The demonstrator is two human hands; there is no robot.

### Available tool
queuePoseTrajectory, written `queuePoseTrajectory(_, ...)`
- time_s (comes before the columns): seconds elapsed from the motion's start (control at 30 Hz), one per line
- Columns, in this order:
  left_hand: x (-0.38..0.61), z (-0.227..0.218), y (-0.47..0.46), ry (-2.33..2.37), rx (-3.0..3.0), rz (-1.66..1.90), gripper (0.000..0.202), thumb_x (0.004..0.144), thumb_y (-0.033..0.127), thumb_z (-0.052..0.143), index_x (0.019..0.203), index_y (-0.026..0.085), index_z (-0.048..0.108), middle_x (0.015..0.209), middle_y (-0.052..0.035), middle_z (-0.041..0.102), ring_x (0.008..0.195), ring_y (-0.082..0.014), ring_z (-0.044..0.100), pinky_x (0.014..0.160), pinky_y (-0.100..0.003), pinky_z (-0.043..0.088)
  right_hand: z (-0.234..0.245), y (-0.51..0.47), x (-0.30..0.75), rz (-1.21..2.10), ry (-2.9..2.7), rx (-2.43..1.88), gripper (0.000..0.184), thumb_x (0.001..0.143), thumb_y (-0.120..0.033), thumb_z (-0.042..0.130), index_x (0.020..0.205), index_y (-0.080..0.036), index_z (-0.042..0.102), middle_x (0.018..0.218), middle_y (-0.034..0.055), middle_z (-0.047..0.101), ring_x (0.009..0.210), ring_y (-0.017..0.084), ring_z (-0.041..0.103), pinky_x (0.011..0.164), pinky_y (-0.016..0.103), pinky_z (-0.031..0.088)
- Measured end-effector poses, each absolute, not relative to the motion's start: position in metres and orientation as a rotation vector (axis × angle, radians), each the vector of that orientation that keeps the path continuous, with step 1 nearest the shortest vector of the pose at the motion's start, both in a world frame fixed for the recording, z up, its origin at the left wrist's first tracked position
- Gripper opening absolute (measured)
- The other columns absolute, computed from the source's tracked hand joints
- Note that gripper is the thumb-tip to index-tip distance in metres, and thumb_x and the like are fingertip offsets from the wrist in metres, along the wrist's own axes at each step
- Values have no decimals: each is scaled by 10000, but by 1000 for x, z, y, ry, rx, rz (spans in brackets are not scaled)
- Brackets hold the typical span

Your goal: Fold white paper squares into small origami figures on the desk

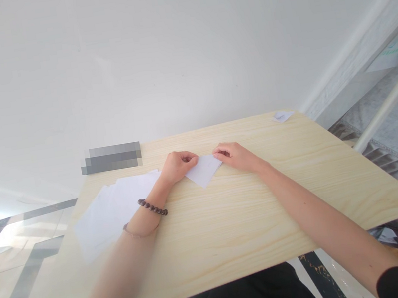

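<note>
A small piece of white paper (203, 171), pointed at the bottom like a folded triangle, is held between my two hands just above or on the table. My left hand (179, 166) pinches its upper left corner between thumb and fingers. On the opposite side, my right hand (233, 156) grips the upper right corner the same way. Whether the paper touches the tabletop I cannot tell. Beside my left forearm lie several loose white sheets (117, 202), partly covered by that arm.
The pale wooden table (233, 224) meets a white wall at its far edge. A pixelated grey block (112, 158) covers something at the back left. Near the back right corner sits another folded paper piece (283, 116). A white metal pole (390, 101) stands right of the table.
</note>
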State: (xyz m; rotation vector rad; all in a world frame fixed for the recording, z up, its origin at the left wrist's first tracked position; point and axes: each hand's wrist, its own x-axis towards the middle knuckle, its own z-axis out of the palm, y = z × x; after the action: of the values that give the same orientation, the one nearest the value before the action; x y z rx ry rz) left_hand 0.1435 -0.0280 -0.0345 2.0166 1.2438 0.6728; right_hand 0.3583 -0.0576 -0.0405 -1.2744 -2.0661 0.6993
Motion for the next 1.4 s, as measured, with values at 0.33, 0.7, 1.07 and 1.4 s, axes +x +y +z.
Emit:
queuePoseTrajectory(0.33,143,-37,-31,1093,2019,662,298,741,403,507,755,158,676,785,-24,673,714,-150,589,598,-217,431,-43,-60,346,606,-2100,-1284,165,785,-285,453,734,-177,567,699,-6,570,619,97,464,568,222,341)
queuePoseTrajectory(0.7,149,-36,-32,1050,2081,655,280,735,369,504,720,138,661,697,-26,645,628,-120,547,565,-208,409,-43,-60,336,615,-2136,-1218,183,794,-269,428,732,-170,569,713,5,578,628,98,462,589,223,328)
queuePoseTrajectory(1.07,144,-30,-31,1160,1943,685,287,719,389,521,711,130,644,658,-14,621,569,-101,506,501,-191,368,-31,-58,361,878,-2071,-1368,152,723,-262,426,666,-174,537,599,-31,455,553,87,365,522,231,279)
queuePoseTrajectory(1.4,141,-32,-28,1110,1909,646,329,719,435,519,715,127,633,665,-20,614,582,-109,505,508,-203,367,-34,-59,360,884,-2045,-1314,270,792,-296,363,711,-169,588,644,-9,505,589,101,407,556,241,291)
